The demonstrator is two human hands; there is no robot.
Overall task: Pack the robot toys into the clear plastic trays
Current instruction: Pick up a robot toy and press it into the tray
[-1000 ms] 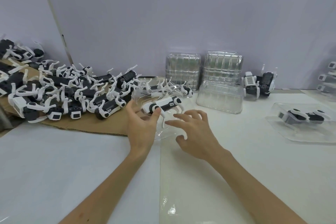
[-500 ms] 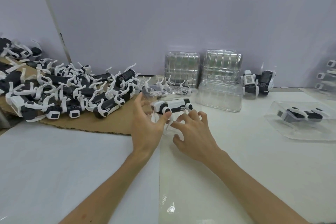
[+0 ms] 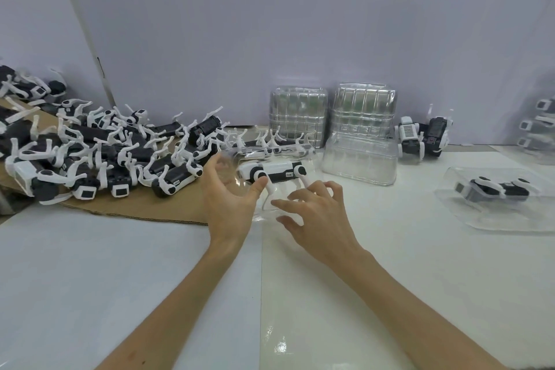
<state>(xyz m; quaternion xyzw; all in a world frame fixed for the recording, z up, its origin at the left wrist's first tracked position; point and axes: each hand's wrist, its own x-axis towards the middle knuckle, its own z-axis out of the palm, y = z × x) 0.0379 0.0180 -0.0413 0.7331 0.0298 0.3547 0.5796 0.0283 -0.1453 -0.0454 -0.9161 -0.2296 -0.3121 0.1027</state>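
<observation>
**Hands.** The left hand (image 3: 228,198) cups the left end of the clear plastic tray (image 3: 264,214). Its fingers curve behind the wall and its thumb (image 3: 259,186) sits against the front leg joint of the robot toy (image 3: 277,173). The right hand (image 3: 321,219) is spread and grips nothing. Its fingertips (image 3: 319,189) bear on the near side of the tray, about the toy's white legs. Exact contact cannot be told through the clear plastic.

**Task item.** The toy lies in the tray lengthwise, legs toward the person. It appears not yet fully seated.

**Surroundings.**
- A pile of unpacked toys (image 3: 105,156) lies on a cardboard sheet (image 3: 144,207) to the left, its nearest members just beside the tray.
- Two stacks of empty trays (image 3: 297,117) stand against the wall.
- A single tray (image 3: 360,164) sits in front of them.
- A packed tray (image 3: 504,213) lies well apart to the right.

**Risks, as judged.**
1. The thin legs look liable to bend or snap if pressed down while out of line with the moulded recess.
2. The tray wall is flimsy, so a hard squeeze by the left hand could buckle it and tip the toy out.
3. The tray may skid on the smooth table (image 3: 120,264) under one-sided pressure from the right hand.
4. A shove leftward could snag the pile's protruding legs.
</observation>
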